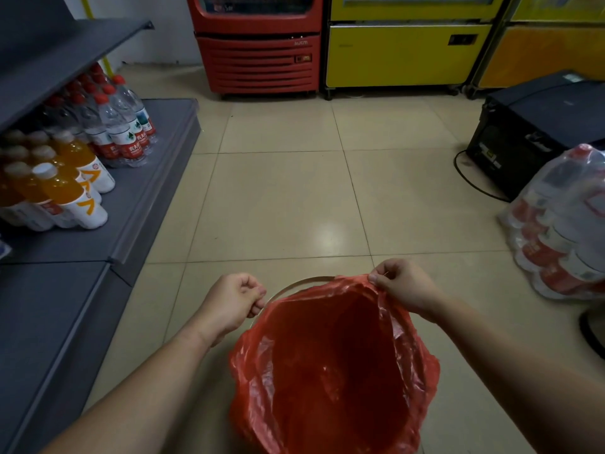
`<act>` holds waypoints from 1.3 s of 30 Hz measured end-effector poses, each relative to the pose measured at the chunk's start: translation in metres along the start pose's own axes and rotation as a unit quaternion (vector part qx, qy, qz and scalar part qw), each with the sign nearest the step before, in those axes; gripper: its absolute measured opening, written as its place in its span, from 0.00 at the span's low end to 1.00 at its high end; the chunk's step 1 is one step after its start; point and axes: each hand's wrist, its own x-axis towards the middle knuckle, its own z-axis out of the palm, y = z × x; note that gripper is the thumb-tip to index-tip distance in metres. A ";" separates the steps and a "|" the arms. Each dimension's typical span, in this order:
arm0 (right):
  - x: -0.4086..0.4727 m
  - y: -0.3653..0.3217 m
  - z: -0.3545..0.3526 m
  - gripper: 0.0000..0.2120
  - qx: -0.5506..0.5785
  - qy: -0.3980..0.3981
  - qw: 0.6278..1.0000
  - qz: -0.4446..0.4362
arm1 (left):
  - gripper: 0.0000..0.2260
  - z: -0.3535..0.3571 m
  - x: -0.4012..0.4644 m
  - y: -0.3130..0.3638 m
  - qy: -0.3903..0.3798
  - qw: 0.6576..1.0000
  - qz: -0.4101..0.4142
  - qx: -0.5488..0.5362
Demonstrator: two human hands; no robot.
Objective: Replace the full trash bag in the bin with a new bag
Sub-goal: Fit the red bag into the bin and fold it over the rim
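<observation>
Fingers of my left hand (234,304) pinch the bin rim (296,285) at the bag's edge; the red bag (330,362) lines the bin, flimsy and slippery, best taken by its hem, which my right hand (404,285) pinches at the far side.

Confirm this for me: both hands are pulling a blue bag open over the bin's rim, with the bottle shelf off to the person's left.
Not quite: the bag is red, not blue, as the head view shows. The rest holds: the left hand and right hand pinch its edge at the bin's rim, and the bottle shelf is on the person's left.
</observation>
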 end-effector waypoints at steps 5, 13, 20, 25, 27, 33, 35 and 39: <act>-0.005 -0.003 0.000 0.05 0.027 -0.005 0.999 -0.026 | 0.10 -0.004 -0.018 0.010 0.021 1.000 0.015 -0.010; -0.009 -0.021 0.002 0.05 -0.016 -0.021 0.998 -0.060 | 0.09 -0.003 -0.046 0.029 0.031 0.975 0.092 0.197; -0.003 -0.029 0.009 0.07 -0.075 -0.019 0.993 -0.085 | 0.09 0.000 -0.025 0.017 0.061 0.985 0.090 0.137; 0.002 -0.031 0.013 0.08 -0.089 -0.030 0.993 -0.072 | 0.08 0.000 -0.007 0.008 0.038 0.999 -0.005 -0.003; 0.004 -0.031 0.014 0.10 -0.097 -0.038 0.993 -0.061 | 0.09 0.002 0.001 0.009 0.030 0.998 -0.040 -0.032; 0.008 -0.032 0.016 0.11 -0.077 -0.065 0.995 -0.009 | 0.07 0.006 0.011 0.013 0.001 0.993 -0.111 -0.036; 0.009 -0.032 0.016 0.12 -0.068 -0.076 0.995 0.011 | 0.09 0.007 0.012 0.016 -0.006 0.991 -0.126 -0.035; 0.010 -0.031 0.018 0.11 -0.052 -0.094 0.993 0.042 | 0.10 0.007 0.012 0.016 -0.040 0.987 -0.154 -0.017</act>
